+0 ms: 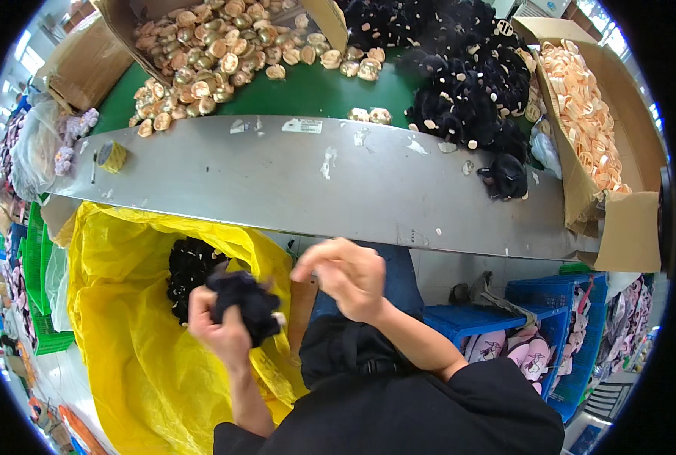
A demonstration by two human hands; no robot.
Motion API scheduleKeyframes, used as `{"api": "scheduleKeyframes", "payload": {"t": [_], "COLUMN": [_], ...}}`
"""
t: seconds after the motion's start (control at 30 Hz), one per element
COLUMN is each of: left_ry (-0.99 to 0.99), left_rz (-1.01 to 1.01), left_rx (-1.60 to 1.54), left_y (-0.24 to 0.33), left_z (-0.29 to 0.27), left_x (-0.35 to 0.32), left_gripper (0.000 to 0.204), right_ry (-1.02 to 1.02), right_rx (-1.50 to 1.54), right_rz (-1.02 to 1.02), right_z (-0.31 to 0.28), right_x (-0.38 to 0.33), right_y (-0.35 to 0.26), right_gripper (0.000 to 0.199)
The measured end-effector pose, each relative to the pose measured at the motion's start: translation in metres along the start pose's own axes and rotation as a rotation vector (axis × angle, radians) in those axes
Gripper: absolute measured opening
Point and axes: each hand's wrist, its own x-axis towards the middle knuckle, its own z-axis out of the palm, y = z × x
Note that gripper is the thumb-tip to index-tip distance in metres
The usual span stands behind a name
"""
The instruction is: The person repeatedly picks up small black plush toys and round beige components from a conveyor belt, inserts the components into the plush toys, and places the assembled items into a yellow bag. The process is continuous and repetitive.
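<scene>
On the table (254, 174), one tape roll (112, 157) left, one carton (630, 227) right. Left hand (222, 331) pinches one furry black piece (250, 307); right hand (353, 279) curled, grip unclear.

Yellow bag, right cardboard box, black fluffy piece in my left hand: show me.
Yellow bag (104, 303): head view, left wall.
Right cardboard box (630, 231): head view, near flap.
Black fluffy piece (253, 303): head view, middle.
</scene>
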Motion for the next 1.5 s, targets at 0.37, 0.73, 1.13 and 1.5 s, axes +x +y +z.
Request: {"api": "scheduleKeyframes", "payload": {"t": [0.37, 0.73, 1.13, 1.5], "left_ry": [0.087, -0.361, -0.278, -0.397], "left_rz": [0.025, 0.388, 0.421, 0.242], "left_rx": [0.233, 0.011, 0.136, 0.037], "left_y": [-0.068, -0.074, -0.079, -0.059], "left_z": [-0.044, 0.144, 0.150, 0.145], "left_x": [0.022, 0.053, 0.052, 0.057], "left_gripper": [0.032, 0.006, 0.009, 0.018], "right_ry": [-0.163, -0.547, -0.783, -0.410], "right_rx": [-0.920, -1.296, -1.232, -1.155], "right_rz": [-0.022, -0.048, 0.035, 0.125], "right_z": [-0.115, -0.018, -0.063, -0.144], "right_x": [0.169, 0.438, 0.405, 0.284], "right_y": [0.048, 0.222, 0.217, 0.130], "right_gripper": [0.017, 0.068, 0.027, 0.030]}}
